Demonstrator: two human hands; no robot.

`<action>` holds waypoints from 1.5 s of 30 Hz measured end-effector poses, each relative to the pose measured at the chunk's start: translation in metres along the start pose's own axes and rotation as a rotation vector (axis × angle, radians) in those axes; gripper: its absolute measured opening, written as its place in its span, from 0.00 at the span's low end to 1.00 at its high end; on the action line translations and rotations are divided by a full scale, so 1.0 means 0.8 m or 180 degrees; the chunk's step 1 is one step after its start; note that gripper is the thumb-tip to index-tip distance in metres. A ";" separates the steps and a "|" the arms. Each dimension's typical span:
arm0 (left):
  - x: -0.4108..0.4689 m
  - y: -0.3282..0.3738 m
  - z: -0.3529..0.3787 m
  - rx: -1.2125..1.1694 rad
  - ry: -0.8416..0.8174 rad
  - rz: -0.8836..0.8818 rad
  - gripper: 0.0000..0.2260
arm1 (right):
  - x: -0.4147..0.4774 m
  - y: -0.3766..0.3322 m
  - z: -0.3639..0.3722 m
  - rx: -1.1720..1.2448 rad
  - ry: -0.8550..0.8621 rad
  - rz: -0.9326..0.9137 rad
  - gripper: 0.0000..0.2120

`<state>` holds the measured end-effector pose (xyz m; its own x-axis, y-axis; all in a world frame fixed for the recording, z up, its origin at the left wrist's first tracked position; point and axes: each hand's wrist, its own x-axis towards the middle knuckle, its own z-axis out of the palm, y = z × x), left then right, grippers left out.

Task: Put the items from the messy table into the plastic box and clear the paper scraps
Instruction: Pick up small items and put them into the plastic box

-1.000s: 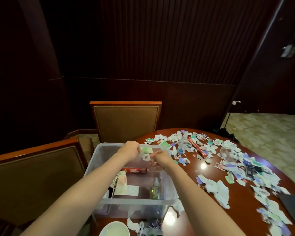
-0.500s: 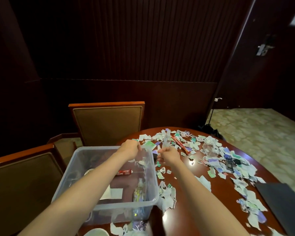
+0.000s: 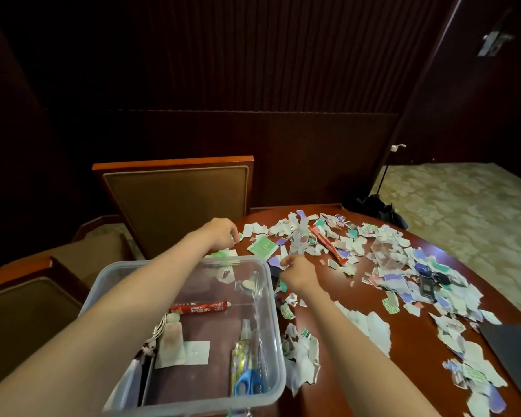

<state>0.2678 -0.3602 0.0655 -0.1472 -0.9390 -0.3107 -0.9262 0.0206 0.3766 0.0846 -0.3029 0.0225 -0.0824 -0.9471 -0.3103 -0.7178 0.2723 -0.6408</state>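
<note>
The clear plastic box (image 3: 272,314) stands at the table's near left. It holds a red Nescafe stick (image 3: 202,307), a tube (image 3: 170,341), a small spray bottle (image 3: 245,332) and blue scissors (image 3: 247,383). Torn paper scraps (image 3: 373,326) cover the round wooden table. My left hand (image 3: 220,233) reaches past the box's far rim, its fingertips curled on a green scrap. My right hand (image 3: 297,272) lies just right of the box's far corner and pinches small scraps. Beyond the hands lie a green sachet (image 3: 262,246), a clear spray bottle (image 3: 300,236) and a second red stick (image 3: 327,243).
A clear plastic container (image 3: 384,255) and dark keys with a black gadget (image 3: 427,284) sit among the scraps at the right. A dark flat folder (image 3: 518,356) lies at the table's right edge. Two padded chairs (image 3: 175,203) stand behind and left of the box.
Both hands have moved from over the box's far rim out onto the table beyond it, and now pick at scraps there. The view has tilted down.
</note>
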 end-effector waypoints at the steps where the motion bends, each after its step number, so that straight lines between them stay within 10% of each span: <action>1: 0.009 -0.003 0.002 0.0177 -0.0279 0.0029 0.11 | 0.008 0.000 0.004 -0.0263 -0.0012 -0.0104 0.15; 13: 0.085 -0.022 0.040 0.1902 -0.1325 -0.0036 0.26 | 0.069 0.012 0.058 -0.1601 -0.0516 -0.0725 0.18; 29: 0.108 -0.036 0.060 0.2186 -0.1666 -0.0182 0.34 | 0.071 0.022 0.062 -0.0335 -0.0006 -0.0219 0.14; 45: 0.013 -0.027 -0.022 -0.0196 0.0196 0.0242 0.27 | 0.007 -0.032 0.013 0.0935 0.0687 -0.0203 0.17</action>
<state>0.2920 -0.3766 0.0693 -0.1929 -0.9549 -0.2255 -0.8897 0.0733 0.4506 0.1097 -0.3135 0.0297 -0.2103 -0.9692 -0.1280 -0.4997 0.2191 -0.8380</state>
